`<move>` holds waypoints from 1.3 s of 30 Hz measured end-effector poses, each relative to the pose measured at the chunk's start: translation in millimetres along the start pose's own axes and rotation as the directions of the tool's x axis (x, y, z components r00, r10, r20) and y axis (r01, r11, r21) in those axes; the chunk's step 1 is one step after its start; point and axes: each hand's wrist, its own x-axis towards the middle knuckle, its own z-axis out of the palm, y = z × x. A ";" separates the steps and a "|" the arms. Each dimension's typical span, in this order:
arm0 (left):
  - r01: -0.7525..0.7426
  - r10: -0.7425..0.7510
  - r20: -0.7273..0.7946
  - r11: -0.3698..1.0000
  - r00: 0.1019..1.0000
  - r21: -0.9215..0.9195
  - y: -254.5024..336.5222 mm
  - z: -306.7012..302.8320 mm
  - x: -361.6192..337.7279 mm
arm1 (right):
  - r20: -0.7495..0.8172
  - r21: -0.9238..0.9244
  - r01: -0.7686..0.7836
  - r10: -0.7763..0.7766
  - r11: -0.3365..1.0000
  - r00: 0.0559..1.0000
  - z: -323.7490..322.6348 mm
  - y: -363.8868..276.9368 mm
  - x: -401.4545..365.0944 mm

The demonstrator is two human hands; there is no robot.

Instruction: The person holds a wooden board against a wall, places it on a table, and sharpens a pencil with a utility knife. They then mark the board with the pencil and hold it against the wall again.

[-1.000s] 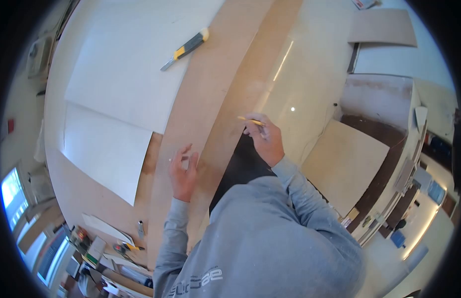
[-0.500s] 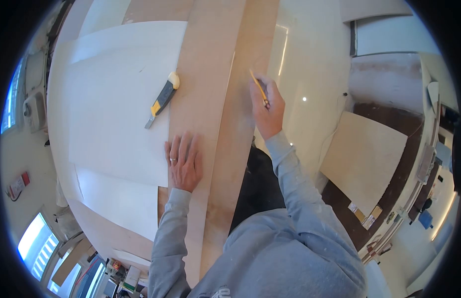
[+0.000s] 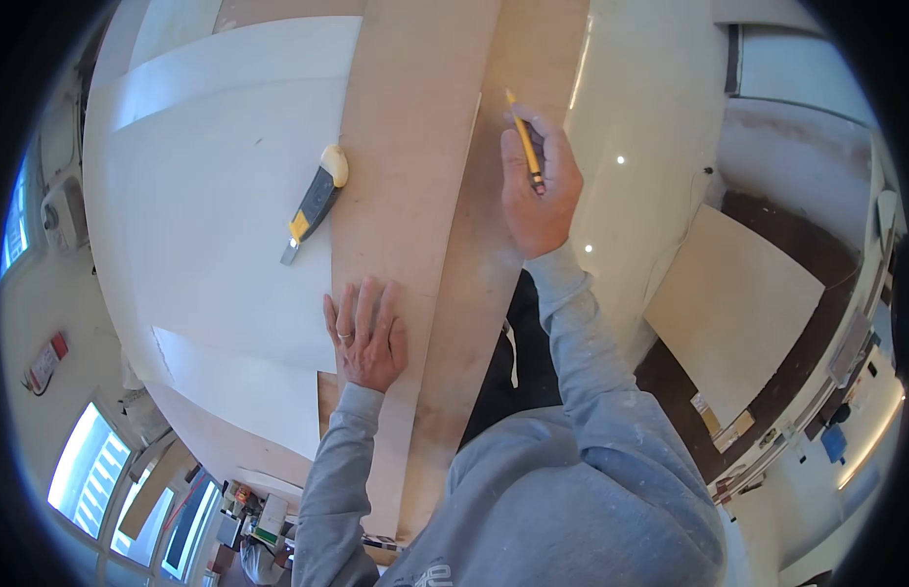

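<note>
My left hand (image 3: pixel 368 338) lies flat on a long tan board (image 3: pixel 401 176), fingers stretched forward over its left part. Between the fingers of my right hand (image 3: pixel 543 191) is a yellow pencil (image 3: pixel 525 142), its tip pointing forward and its eraser end toward my palm. That hand is over the tan surface (image 3: pixel 474 264) to the right of the board's straight edge. A utility knife (image 3: pixel 316 201) with a black and yellow handle and its blade out rests on a white sheet (image 3: pixel 210 225), ahead and left of my left hand.
Another white sheet piece (image 3: pixel 239 386) lies at the near left. On the right, past a glossy pale floor (image 3: pixel 636 117), a beige panel (image 3: pixel 733 308) leans over a dark brown surface (image 3: pixel 675 386). Windows (image 3: pixel 88 470) and a cluttered shelf area stand at lower left.
My right hand has shifted forward along the board's edge with the pencil still in it. My left hand stays flat on the board. The whole view has tilted slightly.
</note>
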 end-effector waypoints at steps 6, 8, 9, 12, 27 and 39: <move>0.014 -0.014 -0.010 0.999 1.000 -0.042 -3.3 1.8 -0.9 | -0.069 0.250 0.082 -0.067 0.965 0.995 -19.8 26.4 24.1; 0.030 -0.032 -0.034 0.998 0.999 -0.060 -4.5 6.1 -3.6 | -0.037 -0.336 0.073 -0.091 0.939 0.995 -44.2 6.3 34.1; 0.055 -0.058 -0.039 0.995 0.998 -0.078 0.3 0.9 -7.5 | -0.046 -0.245 0.114 -0.129 0.963 0.991 -48.7 7.3 36.9; 0.071 -0.084 -0.115 0.992 0.990 -0.108 2.2 1.4 -3.3 | 0.058 -0.073 0.109 -0.105 0.991 0.993 -61.9 2.7 39.4; 0.053 -0.075 -0.185 0.991 0.980 -0.120 -1.0 1.9 -6.4 | 0.367 -0.399 0.310 -0.160 0.863 0.916 -91.2 -5.0 -62.7; 0.129 -0.149 -0.105 0.975 0.983 -0.181 3.6 -10.5 -9.4 | 0.769 -0.499 0.679 -0.086 0.538 0.633 -176.7 -68.8 18.2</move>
